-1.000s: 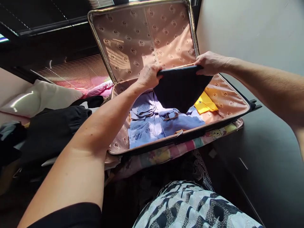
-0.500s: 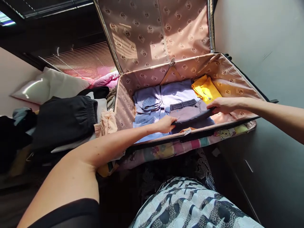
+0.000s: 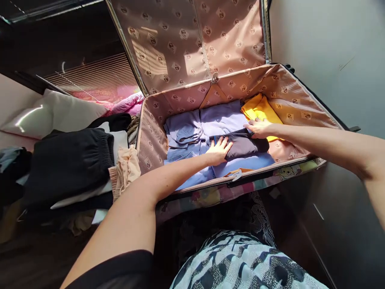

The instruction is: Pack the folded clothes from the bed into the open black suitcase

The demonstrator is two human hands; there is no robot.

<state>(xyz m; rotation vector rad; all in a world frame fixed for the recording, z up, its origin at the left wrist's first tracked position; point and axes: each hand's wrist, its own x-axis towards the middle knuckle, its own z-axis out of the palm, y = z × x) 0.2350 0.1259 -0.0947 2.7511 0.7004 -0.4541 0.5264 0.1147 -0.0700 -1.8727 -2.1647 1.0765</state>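
Note:
Inside an open suitcase (image 3: pixel 171 96) with a patterned pink lining lie folded clothes. My left hand (image 3: pixel 219 151) lies flat with spread fingers on the left end of a folded dark grey garment (image 3: pixel 248 145). At its upper right edge rests my right hand (image 3: pixel 258 127), fingers stretched out and touching the cloth. Under and in front of the grey garment is blue clothing (image 3: pixel 249 163). Folded lavender clothing (image 3: pixel 224 115) fills the back. A yellow garment (image 3: pixel 264 109) sits in the back right, partly behind my right hand and forearm.
Left of the suitcase, folded black trousers (image 3: pixel 72 160) top a pile of clothes, with a beige garment (image 3: pixel 128 166) beside it. A white pillow (image 3: pixel 63 114) lies further back. The suitcase lid (image 3: pixel 192 40) stands raised. A pale wall (image 3: pixel 325 44) borders the right side.
The near edge of the grey garment has been folded over, away from me, uncovering blue clothing in front. Both hands have let go of that edge and now lie on the garment.

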